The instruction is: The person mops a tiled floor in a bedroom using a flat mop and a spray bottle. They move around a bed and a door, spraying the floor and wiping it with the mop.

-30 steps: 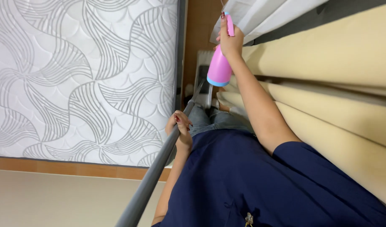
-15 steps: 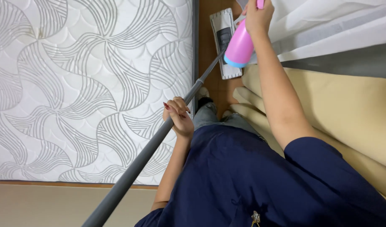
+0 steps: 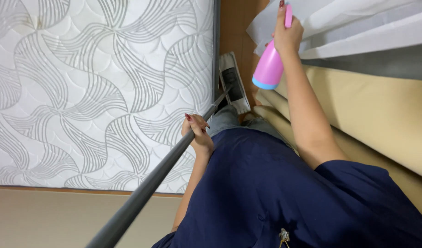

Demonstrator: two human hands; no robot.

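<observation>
Navy fabric of the person's top (image 3: pixel 284 193) fills the near field. Just beyond it, my left hand (image 3: pixel 198 133) is clenched around the grey mop pole (image 3: pixel 160 177), which runs diagonally from the lower left towards the flat mop head (image 3: pixel 234 85). The head lies on the strip of wooden floor (image 3: pixel 234 27) between the quilted white mattress (image 3: pixel 91 87) and the beige curtain (image 3: pixel 371 110).

Farther out and higher, my right hand (image 3: pixel 286 34) is closed on the neck of a pink spray bottle (image 3: pixel 270 69) with a blue base. The bottle hangs slightly tilted, close to the curtain folds and the white sheer fabric (image 3: pixel 339 23).

Risks, as I judge them:
- The pole is held by one hand only, well up the shaft. A loose grip could let it swing and knock the mattress edge or slip off the narrow floor strip.
- The bottle sits near the fabrics. A spray from here could wet the curtain or sheer rather than the floor.
- The grip on the bottle is at the neck alone. A wet or shifting hold could let it drop onto the mop head below.
</observation>
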